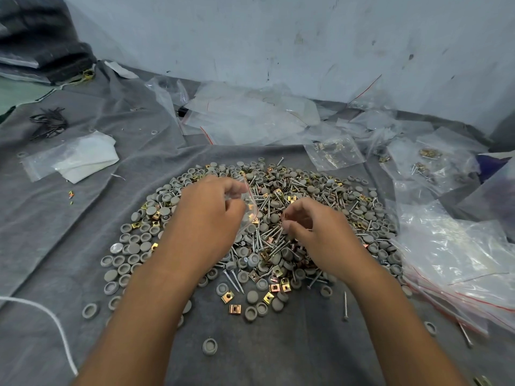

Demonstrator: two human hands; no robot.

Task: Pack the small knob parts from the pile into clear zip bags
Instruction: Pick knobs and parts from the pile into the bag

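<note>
A wide pile point(320, 196) of grey round knob caps, silver screws and brass-coloured square clips lies on a grey cloth. My left hand point(206, 215) hovers over the pile's left half and holds a small clear zip bag point(250, 203) with a red seal strip, its mouth facing right. My right hand point(315, 232) is just right of the bag, fingers curled, pinching small parts off the pile; what exactly it holds is hidden by the fingers.
Empty clear zip bags point(250, 115) are heaped at the back by the wall. Filled bags point(334, 154) lie at the back right, and a stack of bags point(457, 263) sits at the right. A white cord point(55, 321) crosses the near left.
</note>
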